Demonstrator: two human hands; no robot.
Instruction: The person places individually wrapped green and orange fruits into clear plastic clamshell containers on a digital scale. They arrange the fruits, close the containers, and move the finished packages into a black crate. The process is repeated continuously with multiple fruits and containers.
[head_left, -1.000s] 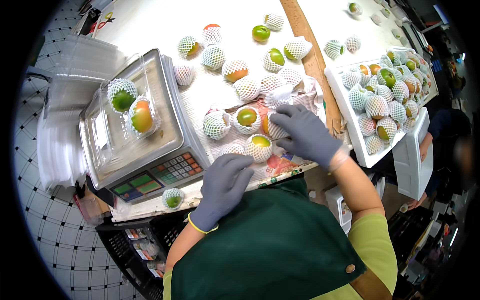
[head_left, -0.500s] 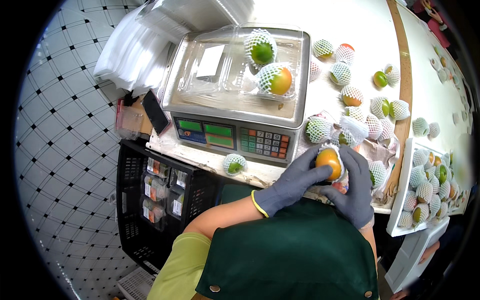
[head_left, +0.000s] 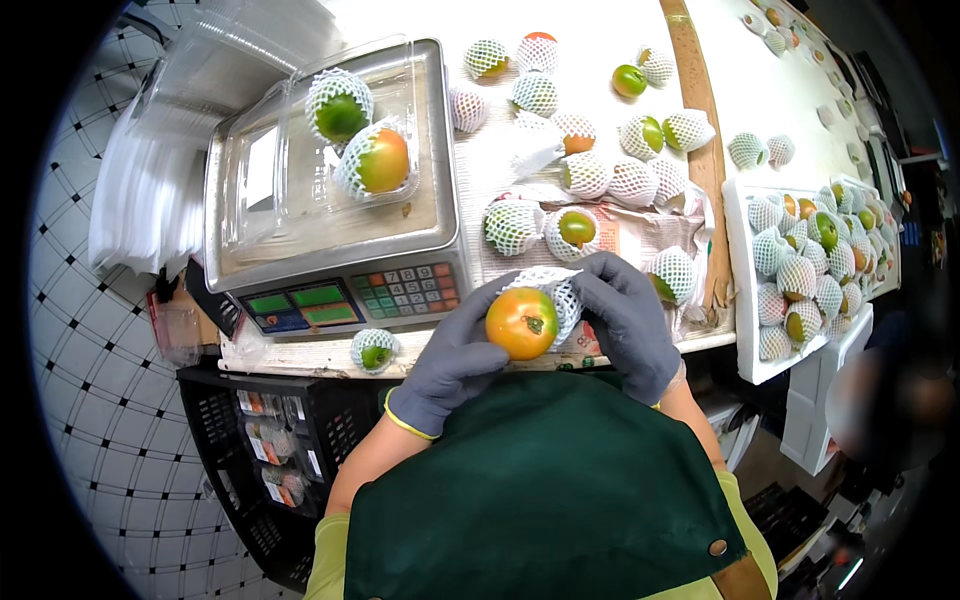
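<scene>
Orange tomato (head_left: 521, 324) between gloved fingers (head_left: 478, 358)

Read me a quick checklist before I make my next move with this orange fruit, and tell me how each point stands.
1. Left hand on the orange fruit: ok, gloved fingers hold its side.
2. Right hand at the foam net: ok, fingers touch it.
3. Foam net fully around the fruit: not ok, the side facing you is bare.
4. Fruit's underside sound: cannot tell, hidden from view.
5. Clear plastic box on the scale: ok, two netted fruits are in it.
6. Scale display reading: cannot tell, too small.
</scene>
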